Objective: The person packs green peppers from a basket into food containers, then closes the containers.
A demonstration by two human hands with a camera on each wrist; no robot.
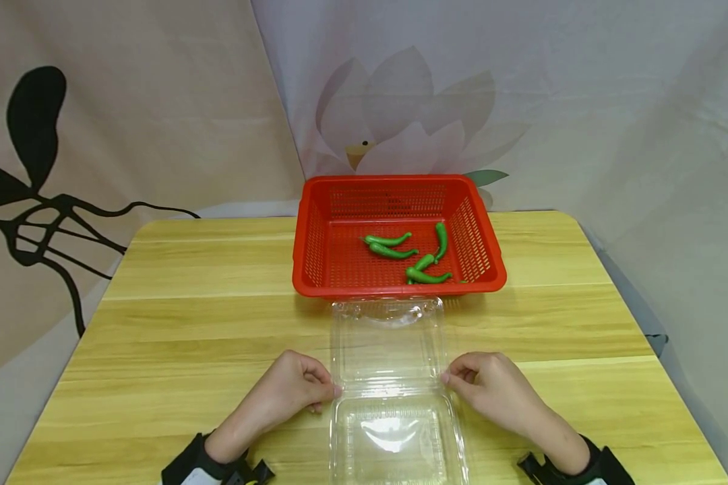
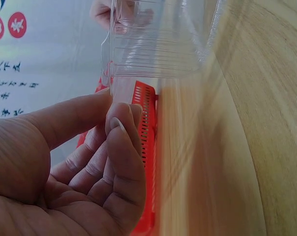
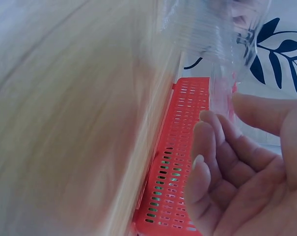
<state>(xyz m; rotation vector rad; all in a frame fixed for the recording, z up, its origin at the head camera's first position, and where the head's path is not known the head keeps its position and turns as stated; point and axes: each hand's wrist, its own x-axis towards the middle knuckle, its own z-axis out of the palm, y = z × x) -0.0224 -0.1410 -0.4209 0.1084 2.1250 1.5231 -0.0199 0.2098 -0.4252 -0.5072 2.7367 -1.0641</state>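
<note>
A clear plastic clamshell container [image 1: 394, 431] lies opened out, its lid [image 1: 388, 347] folded back towards the red basket. At the left edge near the hinge, my left hand [image 1: 297, 384] pinches the plastic between thumb and index finger, other fingers curled. My right hand [image 1: 491, 391] grips the opposite edge at about the same height, its thumb and fingertips at the rim. In the left wrist view the ribbed plastic side [image 2: 148, 54] rises just beyond my fingertips. The right wrist view shows the clear plastic [image 3: 202, 34] above my curled fingers [image 3: 207, 142].
A red perforated basket [image 1: 300, 269] stands behind the lid, with several green chili peppers [image 1: 394, 252] inside. All this is on a light wooden table [image 1: 206, 303]. Printed cloth [image 1: 582, 101] hangs behind the table and along its sides.
</note>
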